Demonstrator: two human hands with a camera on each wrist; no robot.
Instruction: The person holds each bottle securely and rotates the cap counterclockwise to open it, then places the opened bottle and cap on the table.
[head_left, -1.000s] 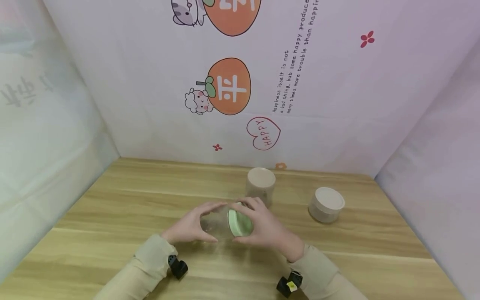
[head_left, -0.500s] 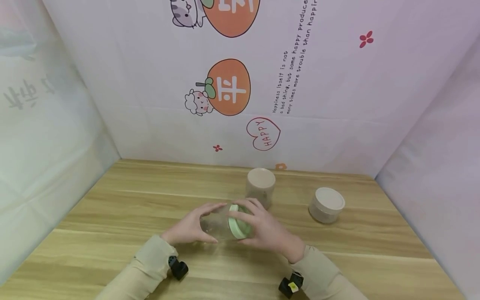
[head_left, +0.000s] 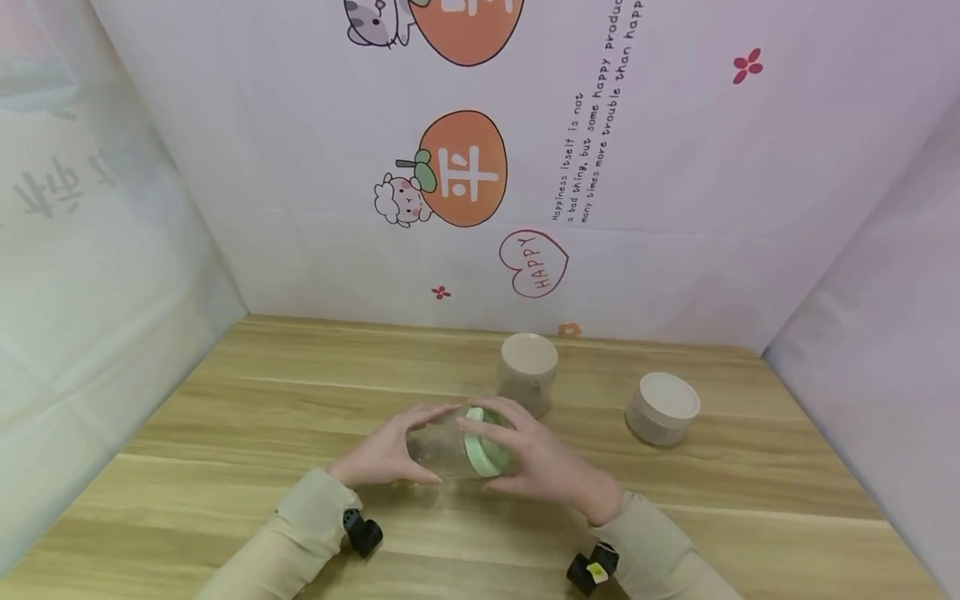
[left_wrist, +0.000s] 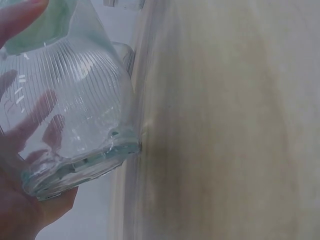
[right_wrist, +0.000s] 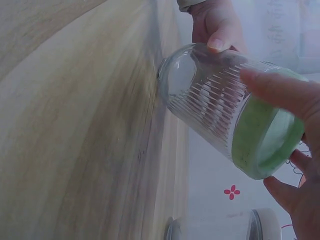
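Note:
A clear ribbed glass jar [head_left: 442,450] lies tilted on its side above the table, its green lid [head_left: 485,450] facing right. My left hand [head_left: 382,450] holds the jar's body near the base, fingers behind and thumb in front. My right hand [head_left: 543,462] grips the lid end, with fingers over the top and the thumb below. The ribbed glass [right_wrist: 205,95] and the lid's green rim [right_wrist: 250,132] show clearly in the right wrist view. In the left wrist view the thick glass base [left_wrist: 82,170] stands close to the left palm.
Behind the right hand stands a tall clear jar with a pale lid [head_left: 528,354]. A low, wide pale-lidded jar [head_left: 663,408] sits farther right. The wood-grain table [head_left: 315,375] ends at a printed white backdrop [head_left: 315,250], with white sheets on both sides.
My right fingers have shifted round the lid, and more of its green rim shows at a slant. The left hand keeps its hold on the jar. The head view has moved slightly.

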